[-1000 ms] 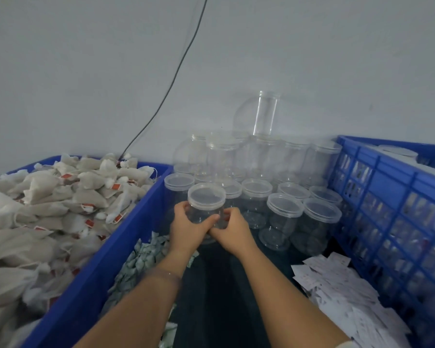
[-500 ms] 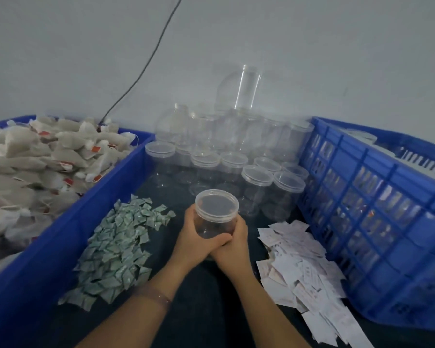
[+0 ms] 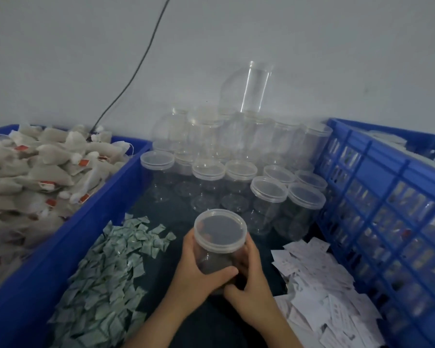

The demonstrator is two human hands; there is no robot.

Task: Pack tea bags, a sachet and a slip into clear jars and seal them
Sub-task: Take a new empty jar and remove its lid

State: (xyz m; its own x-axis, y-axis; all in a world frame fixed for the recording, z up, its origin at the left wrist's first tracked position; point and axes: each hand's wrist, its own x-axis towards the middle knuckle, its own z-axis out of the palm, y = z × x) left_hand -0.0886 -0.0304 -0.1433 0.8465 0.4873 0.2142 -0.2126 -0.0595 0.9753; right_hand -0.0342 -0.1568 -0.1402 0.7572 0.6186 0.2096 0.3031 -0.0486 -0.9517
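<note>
**A:** What are you holding?

**B:** Close in front of you, above the dark table, your left hand and right hand both curl round the clear jar. Your left thumb lies across its wall and your right fingers wrap the other side. Its lid is on. It looks empty, though the dim plastic makes that hard to be sure of.

**A:** What's beside your hands?

**B:** Just to your left is a heap of small green-and-white sachets. Just to your right is a heap of white slips. The print on both is too blurred to read.

**A:** And the crates?

**B:** The blue crate on your left is piled with pale tea bags carrying red tags. Whatever is in the slatted blue crate on your right can't be made out through its wall.

**A:** Farther back?

**B:** More clear jars, the front ones lidded, are stacked against the grey wall. A black cable runs down it.
</note>
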